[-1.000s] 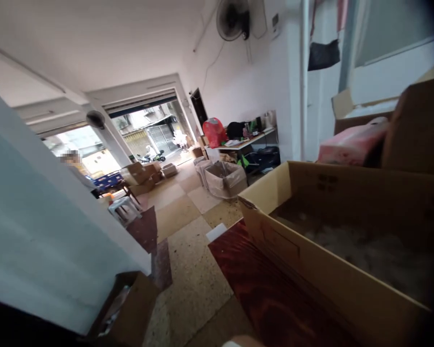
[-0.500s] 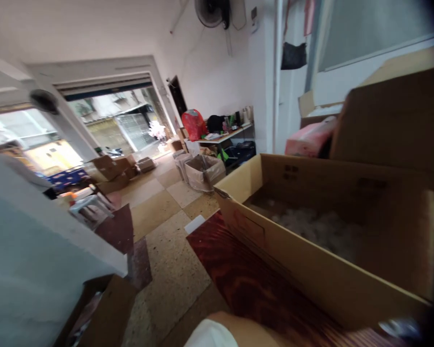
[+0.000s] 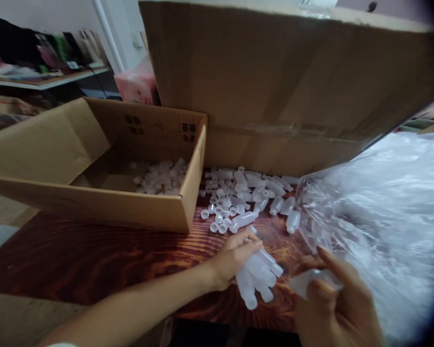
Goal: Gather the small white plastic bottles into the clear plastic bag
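My left hand is closed around a bunch of translucent white plastic bottles, whose necks point toward me and to the right. To its right, my right hand is blurred; its thumb and fingers close on one translucent plastic piece, probably a similar bottle. Beyond both hands, loose bottles and small ring-like caps lie scattered on the dark red wood-grain table. An open cardboard box at the left holds a heap of small white pieces.
A tall cardboard carton stands behind the loose bottles. A large clear plastic bag spreads over the right side. At the far left back is a shelf table with assorted items, and a pink package sits behind the open box.
The view has swung right and down from the room to the tabletop. Both hands, the held bottles, the loose bottles and the plastic bag now show.
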### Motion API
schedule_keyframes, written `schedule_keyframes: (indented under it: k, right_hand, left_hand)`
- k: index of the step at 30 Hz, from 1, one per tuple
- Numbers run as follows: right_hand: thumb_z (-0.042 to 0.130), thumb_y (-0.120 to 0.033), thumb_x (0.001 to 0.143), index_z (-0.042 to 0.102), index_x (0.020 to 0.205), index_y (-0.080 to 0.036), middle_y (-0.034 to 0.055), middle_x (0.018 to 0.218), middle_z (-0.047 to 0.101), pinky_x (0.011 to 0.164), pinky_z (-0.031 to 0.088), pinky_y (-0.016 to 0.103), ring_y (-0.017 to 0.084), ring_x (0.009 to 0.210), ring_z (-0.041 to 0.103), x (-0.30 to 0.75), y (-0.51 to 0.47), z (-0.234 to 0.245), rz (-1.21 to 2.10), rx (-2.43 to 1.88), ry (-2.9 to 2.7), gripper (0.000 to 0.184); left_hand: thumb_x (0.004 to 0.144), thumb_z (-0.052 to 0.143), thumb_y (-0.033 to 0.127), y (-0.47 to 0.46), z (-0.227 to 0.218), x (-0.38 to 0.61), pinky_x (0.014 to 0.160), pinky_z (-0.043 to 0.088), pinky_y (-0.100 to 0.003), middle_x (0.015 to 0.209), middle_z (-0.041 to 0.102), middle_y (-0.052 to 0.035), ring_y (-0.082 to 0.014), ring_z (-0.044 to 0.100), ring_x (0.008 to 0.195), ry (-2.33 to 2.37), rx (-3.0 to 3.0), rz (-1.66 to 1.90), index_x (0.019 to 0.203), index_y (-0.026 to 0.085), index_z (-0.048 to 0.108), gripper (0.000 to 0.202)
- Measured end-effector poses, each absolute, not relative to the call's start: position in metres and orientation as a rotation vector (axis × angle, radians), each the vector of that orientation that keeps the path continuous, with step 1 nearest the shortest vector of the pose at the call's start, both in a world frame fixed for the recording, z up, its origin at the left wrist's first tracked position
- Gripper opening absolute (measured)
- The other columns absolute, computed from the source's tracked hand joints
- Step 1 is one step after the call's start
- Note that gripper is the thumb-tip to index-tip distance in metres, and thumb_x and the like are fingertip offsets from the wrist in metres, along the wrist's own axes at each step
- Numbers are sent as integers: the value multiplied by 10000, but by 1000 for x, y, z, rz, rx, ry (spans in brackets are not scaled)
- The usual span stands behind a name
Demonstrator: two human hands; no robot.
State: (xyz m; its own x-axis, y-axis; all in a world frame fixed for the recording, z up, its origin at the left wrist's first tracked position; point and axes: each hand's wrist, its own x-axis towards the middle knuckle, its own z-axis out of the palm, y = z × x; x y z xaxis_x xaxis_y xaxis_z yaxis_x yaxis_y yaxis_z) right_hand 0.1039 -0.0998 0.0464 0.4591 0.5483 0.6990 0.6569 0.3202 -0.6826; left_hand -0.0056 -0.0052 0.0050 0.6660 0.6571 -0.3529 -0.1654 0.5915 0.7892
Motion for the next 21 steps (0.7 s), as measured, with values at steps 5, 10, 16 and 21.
schedule_keyframes:
  k: [5, 10, 16, 21]
  right_hand:
    - [661, -297, 893, 620, 1150, -227, 64, 948, 684, 758, 580, 367, 214, 832, 681, 93, -93, 32, 42, -1331, -1131, 270]
    - [580, -280, 937, 602, 1181, -237, 96, 1125, 675, 605, 633, 275, 234, 958, 693, 106, -109, 16, 281, -1409, -1246, 249]
    - [544, -174, 945, 548, 1288, -265, 60, 1177, 660, 847, 598, 292, 195, 1067, 645, 112, -110, 29, 102, -1377, -1588, 354]
    - [526, -107, 939, 543, 1292, -222, 80, 1238, 627, 974, 512, 327, 194, 1173, 559, 116, -99, 45, 72, -1279, -1880, 371]
  left_hand:
    - [716, 623, 530, -11, 19, -10, 484, 289, -222, 596, 478, 25, -84, 399, 507, 609, 974, 531, 715, 187, 524, 357]
    - [773, 594, 540, -10, 20, -12, 504, 316, -212, 635, 476, 26, -91, 430, 527, 625, 918, 509, 778, 176, 519, 372]
    - [814, 519, 611, -9, 16, -11, 504, 355, -213, 620, 519, 7, -102, 470, 512, 654, 864, 486, 788, 163, 548, 450]
    - [745, 596, 681, -12, 17, -10, 473, 329, -196, 589, 483, 34, -82, 437, 499, 622, 824, 482, 765, 155, 535, 530]
